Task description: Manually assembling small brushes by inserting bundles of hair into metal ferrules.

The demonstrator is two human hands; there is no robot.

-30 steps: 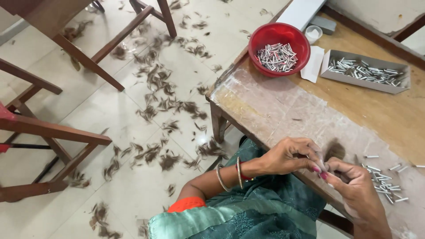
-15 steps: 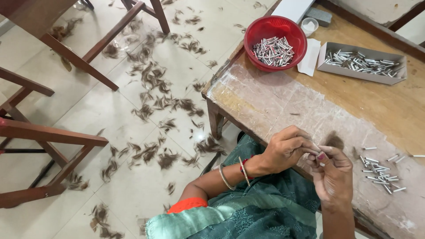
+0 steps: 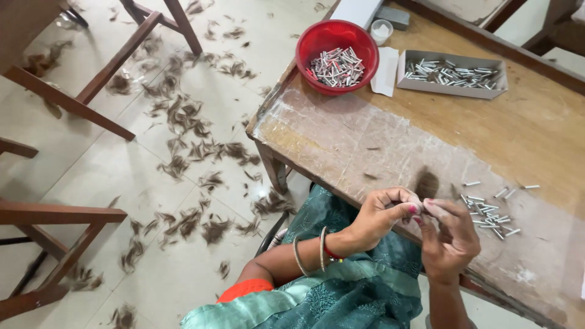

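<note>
My left hand [image 3: 378,216], with bangles at the wrist, and my right hand [image 3: 452,239] meet fingertip to fingertip at the table's near edge. Both pinch a small piece between them; the fingers hide it, so I cannot tell what it is. Just beyond the fingertips a dark tuft of hair [image 3: 426,183] lies on the plastic-covered tabletop [image 3: 365,140]. To the right of my hands is a loose pile of small metal tubes [image 3: 490,210].
A red bowl [image 3: 317,42] of metal tubes stands at the table's far left corner. Beside it are a white paper slip [image 3: 387,64] and a grey tray [image 3: 451,88] of tubes. Hair clippings [image 3: 183,122] litter the tiled floor. Wooden furniture legs [image 3: 67,103] stand at left.
My right hand has drawn up closer to the left, and the fingertips stay pinched together. The view has shifted slightly. Nothing on the table has moved.
</note>
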